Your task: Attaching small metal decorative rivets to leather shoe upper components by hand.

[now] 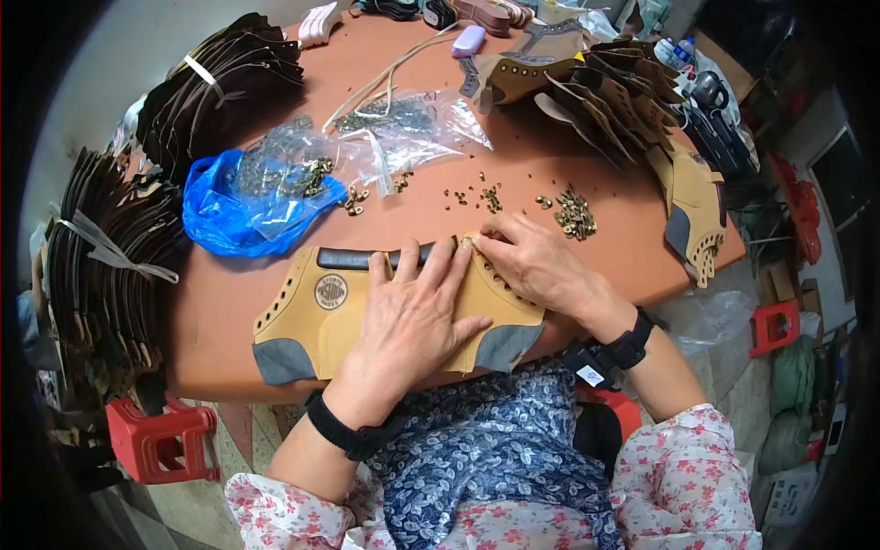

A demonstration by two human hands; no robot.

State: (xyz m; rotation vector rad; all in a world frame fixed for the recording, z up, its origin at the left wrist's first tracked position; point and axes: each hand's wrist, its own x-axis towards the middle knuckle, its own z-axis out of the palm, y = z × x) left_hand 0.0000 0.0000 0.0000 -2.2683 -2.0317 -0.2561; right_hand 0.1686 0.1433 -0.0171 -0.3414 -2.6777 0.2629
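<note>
The left hand [403, 316] is lying flat, its fingers [406, 264] spreading open and pressing on a tan shoe piece [344, 335]. The right hand [536, 264] is bringing its fingers [493, 246] together at the piece's far edge, right of the left fingertips; whether they are gripping the edge or a small eyelet, I cannot tell. The tan piece is lying on the desk [614, 261] at its near side, its long axis running left to right, roughly along the desk's near edge. Its dark strip [353, 259] is facing away from the person, its two grey corners [287, 360] are pointing toward the person, and rows of eyelet holes are slanting down both ends. Left of the left hand, a round dark badge [331, 291] is carrying lettering. On the right wrist, a black band [631, 341] is bearing a small white tag [590, 376] with a dark mark. Beyond, loose brass eyelets [576, 215] are lying scattered, a clear bag [426, 119] is showing handwritten marks, and a blue bag [215, 211] is sitting at left. Bundled dark pieces [115, 266] are standing farther left.
</note>
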